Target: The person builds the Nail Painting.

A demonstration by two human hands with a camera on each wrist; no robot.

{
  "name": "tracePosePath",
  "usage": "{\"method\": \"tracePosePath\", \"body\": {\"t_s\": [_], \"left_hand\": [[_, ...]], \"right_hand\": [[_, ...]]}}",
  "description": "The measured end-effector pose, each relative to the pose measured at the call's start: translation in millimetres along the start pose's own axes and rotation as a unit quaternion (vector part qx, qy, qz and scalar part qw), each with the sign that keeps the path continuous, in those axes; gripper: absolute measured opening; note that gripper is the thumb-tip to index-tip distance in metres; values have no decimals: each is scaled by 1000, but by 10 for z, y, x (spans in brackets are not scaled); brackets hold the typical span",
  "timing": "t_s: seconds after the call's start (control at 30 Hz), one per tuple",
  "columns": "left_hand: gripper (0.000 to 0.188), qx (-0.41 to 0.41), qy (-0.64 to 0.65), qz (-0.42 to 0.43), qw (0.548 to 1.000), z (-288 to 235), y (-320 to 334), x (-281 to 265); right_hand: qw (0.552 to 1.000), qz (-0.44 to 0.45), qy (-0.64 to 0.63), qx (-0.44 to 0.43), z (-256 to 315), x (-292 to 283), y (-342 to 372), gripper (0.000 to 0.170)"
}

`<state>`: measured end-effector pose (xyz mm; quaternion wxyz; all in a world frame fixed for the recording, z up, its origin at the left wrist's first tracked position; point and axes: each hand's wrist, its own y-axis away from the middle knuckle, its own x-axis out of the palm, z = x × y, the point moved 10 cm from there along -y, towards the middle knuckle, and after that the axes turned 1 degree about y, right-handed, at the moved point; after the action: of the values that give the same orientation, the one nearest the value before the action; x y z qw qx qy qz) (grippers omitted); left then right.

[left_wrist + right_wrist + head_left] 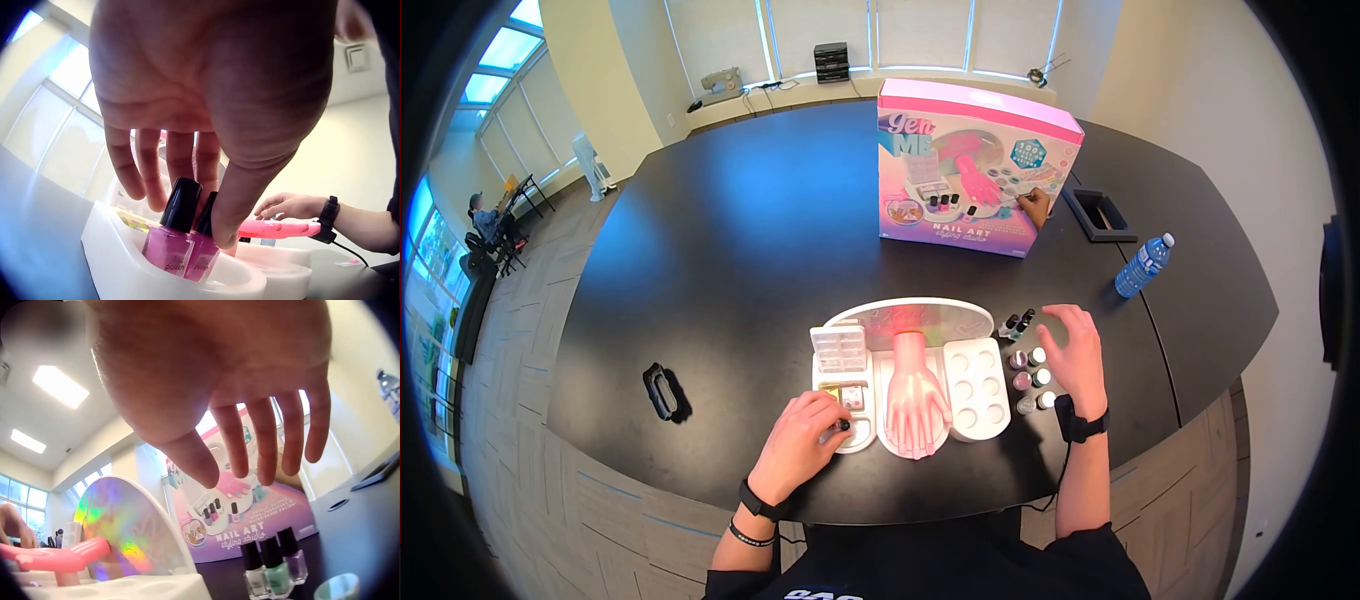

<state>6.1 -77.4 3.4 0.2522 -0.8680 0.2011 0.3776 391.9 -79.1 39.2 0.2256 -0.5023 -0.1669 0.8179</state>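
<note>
"So, where are the two glossy pink polish bottles (169, 251) with tall black caps?"

"Leaning side by side in the left compartment of a white plastic nail station (111, 257), the left hand (802, 432) pinching one cap between thumb and fingers."

"And beside them?"

"A translucent pink plastic model hand (914, 392) lies palm down at the station's centre, before a rounded mirror (968, 320); a white palette (976, 432) with six round wells sits to its right."

"The right hand (1078, 358)?"

"Raised, fingers spread and holding nothing, near small lidded jars (1022, 381) and a trio of black-capped bottles (277, 576), clear, mint and lilac."

"Farther out?"

"A pink-and-purple cardboard 'Nail Art' box (975, 218) stands upright across the black table (720, 240), a blue-labelled water bottle (1140, 268) to its right."
</note>
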Motion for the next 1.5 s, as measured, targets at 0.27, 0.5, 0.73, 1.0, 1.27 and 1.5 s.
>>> {"method": "tracePosePath", "body": {"t_s": [0.27,0.5,0.73,1.0,1.27,1.5], "left_hand": [[22,-13,1,5,1000,22,2,14],[21,-16,-8,3,1000,36,15,10],[22,-18,-8,3,1000,54,24,23],[37,-9,-5,6,1000,-45,15,-37],[39,10,17,-45,999,-118,3,-137],[39,36,21,-98,994,-174,-3,-225]], "right_hand": [[1000,6,19,24,-291,172,-46,24],[999,42,11,21,-341,372,-73,26],[998,65,15,17,-401,491,-72,26],[999,32,9,38,-499,465,-92,19],[999,4,29,44,-480,326,-68,17],[999,-52,-11,11,-131,8,-55,28]]}}
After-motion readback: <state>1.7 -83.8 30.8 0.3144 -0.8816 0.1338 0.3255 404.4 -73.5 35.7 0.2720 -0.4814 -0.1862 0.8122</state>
